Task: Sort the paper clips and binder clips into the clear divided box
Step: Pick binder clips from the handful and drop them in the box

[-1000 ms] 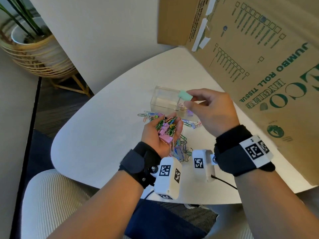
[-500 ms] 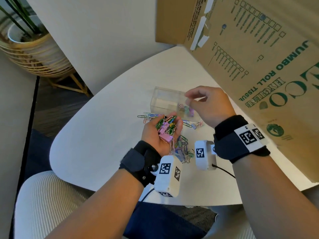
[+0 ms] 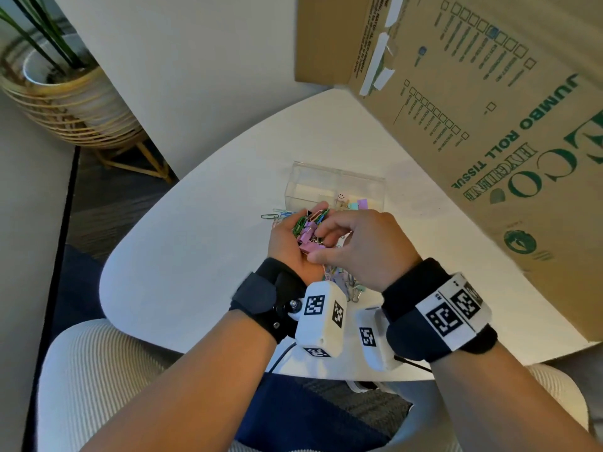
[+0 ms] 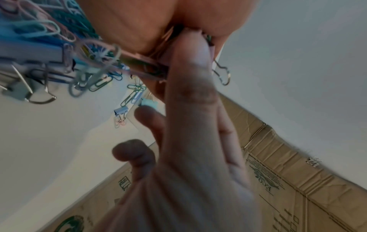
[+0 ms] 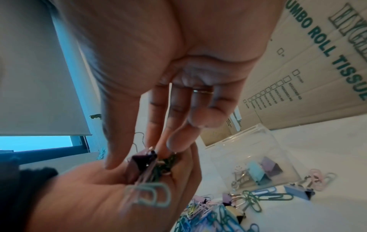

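The palm of the left hand [image 3: 295, 252] is partly covered by the right hand [image 3: 362, 246], so the heap of paper clips and binder clips [image 3: 308, 230] cupped in it is seen only in part from the head view. In the right wrist view a dark purple binder clip [image 5: 144, 163] is pinched between the right thumb and the first fingers, still lying on the left palm; the other right fingers [image 5: 198, 116] are loosely bent. The left wrist view is blurred and much of it is filled by the right hand.

One second ago a mint binder clip was held by the right hand above the clear divided box [image 3: 336, 187]; half a second ago it was released there. Now the right hand has come back to the left palm.

The box is of transparent hard plastic with straight walls, and it stands on the white, smooth, rounded surface [image 3: 202, 243] just behind the hands. A mint, a lilac and a pale smiley binder clip [image 5: 258, 172] are seen in its right compartment. The left compartment cannot be judged. More wire clips [image 5: 256, 199] are spread on the surface before the box. A cardboard carton [image 3: 505, 125] with green print stands at the right.
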A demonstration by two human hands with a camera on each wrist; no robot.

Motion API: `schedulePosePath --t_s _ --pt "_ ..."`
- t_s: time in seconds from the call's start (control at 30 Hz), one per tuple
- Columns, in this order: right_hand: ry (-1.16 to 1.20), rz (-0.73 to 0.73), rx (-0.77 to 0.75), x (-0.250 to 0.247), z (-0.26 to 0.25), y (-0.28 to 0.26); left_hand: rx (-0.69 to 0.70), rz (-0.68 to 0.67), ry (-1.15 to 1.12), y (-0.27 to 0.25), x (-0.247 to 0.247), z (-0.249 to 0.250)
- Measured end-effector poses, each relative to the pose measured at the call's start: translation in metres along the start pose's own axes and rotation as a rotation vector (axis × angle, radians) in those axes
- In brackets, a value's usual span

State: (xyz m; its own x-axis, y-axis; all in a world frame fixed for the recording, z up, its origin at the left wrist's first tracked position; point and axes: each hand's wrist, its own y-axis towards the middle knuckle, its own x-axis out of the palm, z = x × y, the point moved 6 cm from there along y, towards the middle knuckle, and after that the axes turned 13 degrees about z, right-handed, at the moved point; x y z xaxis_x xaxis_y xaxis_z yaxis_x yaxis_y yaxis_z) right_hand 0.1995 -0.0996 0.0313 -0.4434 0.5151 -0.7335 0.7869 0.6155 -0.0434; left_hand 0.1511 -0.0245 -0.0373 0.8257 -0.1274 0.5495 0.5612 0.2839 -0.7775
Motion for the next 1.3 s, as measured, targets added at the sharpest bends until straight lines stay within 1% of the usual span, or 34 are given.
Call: schedulePosePath --t_s 0.17,0.3,0.43,0.53,0.6,0.63,0.73,0.8,0.87,0.93,1.0,1.1,1.17,1.3 --pt "-0.132 -0.013 -0.036 0.006 -0.007 0.003 0.013 0.021 0.006 0.002 -0.004 0.002" --pt "-0.128 0.027 -0.061 0.008 -0.010 0.002 0.016 -0.014 -0.010 0.004 -0.008 0.002" --pt "0.095 0.103 -0.052 0.003 -0.016 0.000 -0.011 -0.005 -0.045 0.007 -0.015 0.005" --pt "0.358 0.091 0.032 -0.001 -0.019 -0.001 -0.013 -0.010 -0.064 0.009 -0.018 0.007" --pt "0.510 0.067 0.093 -0.004 -0.017 -0.001 -0.034 0.020 -0.105 0.009 -0.019 0.006" --pt "0.560 0.061 0.112 -0.005 -0.016 0.000 -0.040 0.030 -0.125 0.010 -0.019 0.005" --pt "0.648 0.065 0.144 -0.009 -0.012 0.002 -0.033 -0.010 -0.149 0.012 -0.016 0.005" --pt "0.727 0.075 0.176 -0.013 -0.008 0.003 -0.025 -0.010 -0.171 0.013 -0.016 0.006" --pt "0.829 0.123 0.234 -0.018 -0.001 0.007 -0.033 -0.008 -0.205 0.011 -0.015 0.006" --pt "0.911 0.210 0.317 -0.027 0.010 0.012 -0.042 -0.005 -0.220 0.011 -0.015 0.007" --pt "0.891 0.302 0.401 -0.034 0.025 0.020 -0.057 -0.008 -0.215 0.011 -0.016 0.007" --pt "0.761 0.391 0.478 -0.042 0.046 0.031 -0.065 0.008 -0.208 0.013 -0.018 0.005" --pt "0.685 0.430 0.485 -0.048 0.053 0.038 -0.062 0.015 -0.204 0.016 -0.020 0.003" --pt "0.616 0.478 0.427 -0.058 0.053 0.047 -0.069 0.024 -0.209 0.018 -0.021 0.002"
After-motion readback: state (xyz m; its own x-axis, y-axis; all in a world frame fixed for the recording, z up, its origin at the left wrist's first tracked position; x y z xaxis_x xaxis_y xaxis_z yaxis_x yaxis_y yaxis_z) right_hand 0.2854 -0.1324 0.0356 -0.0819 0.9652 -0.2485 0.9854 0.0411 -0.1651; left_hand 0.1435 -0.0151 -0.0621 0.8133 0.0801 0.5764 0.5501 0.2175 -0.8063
